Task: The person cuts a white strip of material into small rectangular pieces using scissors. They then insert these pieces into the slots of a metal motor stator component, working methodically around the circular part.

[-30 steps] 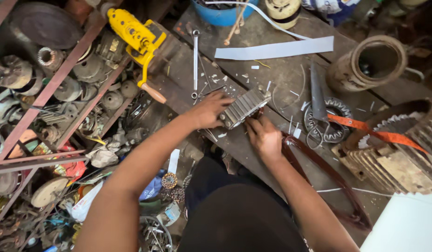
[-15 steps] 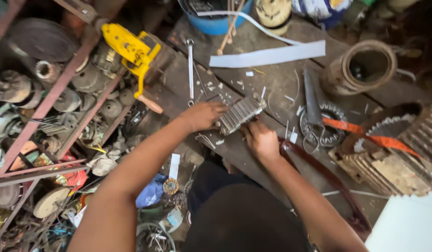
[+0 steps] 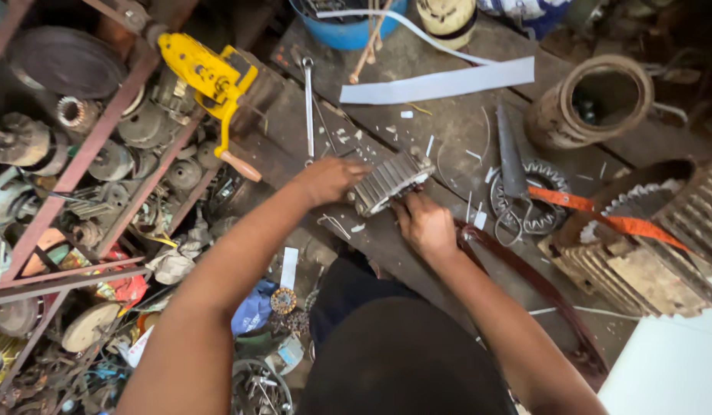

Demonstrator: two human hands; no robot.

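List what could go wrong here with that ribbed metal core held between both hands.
1. The ribbed metal core sits near the bench edge; if the left hand or right hand slips, it could drop.
2. Its slotted edges may nick fingers.
3. The scissors lie close to the right hand.

A person's left hand [image 3: 325,178] and right hand [image 3: 424,224] are gripping a ribbed grey metal core [image 3: 389,181] lying on a dark wooden table [image 3: 448,123]. A wrench [image 3: 308,100], a white paper strip [image 3: 440,81] and scissors [image 3: 511,165] are lying nearby; a yellow tool [image 3: 206,73] is resting at the left.
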